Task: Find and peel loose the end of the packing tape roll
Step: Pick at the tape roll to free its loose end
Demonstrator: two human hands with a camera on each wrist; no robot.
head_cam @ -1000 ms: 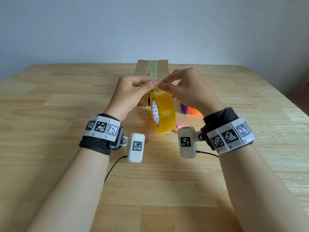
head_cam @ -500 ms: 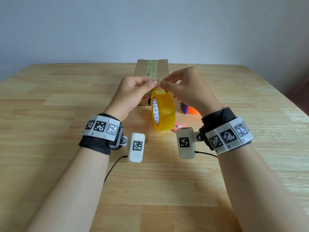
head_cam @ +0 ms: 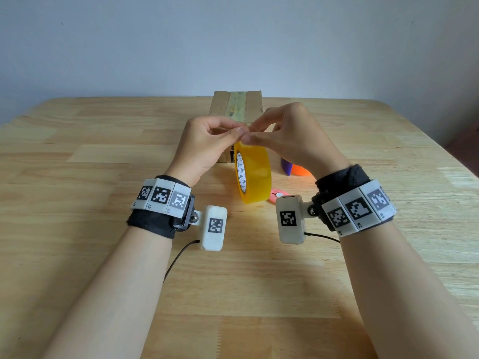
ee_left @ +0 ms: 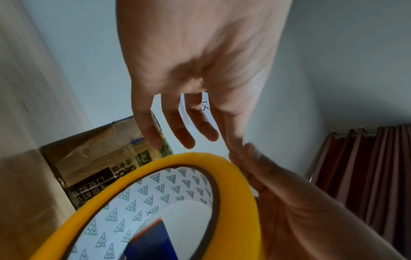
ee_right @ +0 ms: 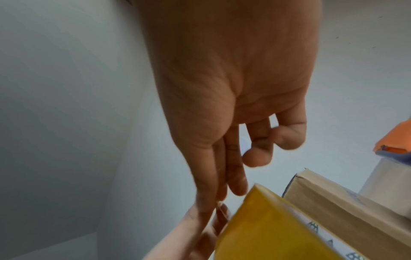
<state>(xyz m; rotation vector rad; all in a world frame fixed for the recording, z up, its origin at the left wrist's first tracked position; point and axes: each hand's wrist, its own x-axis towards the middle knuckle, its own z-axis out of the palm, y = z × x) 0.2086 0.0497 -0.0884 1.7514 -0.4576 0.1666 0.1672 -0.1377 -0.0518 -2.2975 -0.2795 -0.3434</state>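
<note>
The yellow packing tape roll (head_cam: 255, 174) stands on edge between my hands, above the wooden table (head_cam: 103, 177); whether it touches the table I cannot tell. My left hand (head_cam: 237, 132) pinches the top of the roll with thumb and forefinger, its other fingers (ee_left: 184, 133) spread out. Right beside it, my right hand (head_cam: 255, 134) pinches the same spot from the other side. In the right wrist view a thin clear sliver of tape (ee_right: 222, 210) shows between the fingertips of both hands, next to the roll (ee_right: 266, 228). The core (ee_left: 155, 193) is white with green triangles.
A taped cardboard box (head_cam: 237, 107) lies just behind the hands. An orange and purple object (head_cam: 298, 169) sits right of the roll, and a small pink item (head_cam: 276, 196) lies near its foot. Cables trail from both wrist cameras.
Hardly anything has moved. The fingertips of both hands have shifted slightly at the top of the roll, and the roll stays where it was.
</note>
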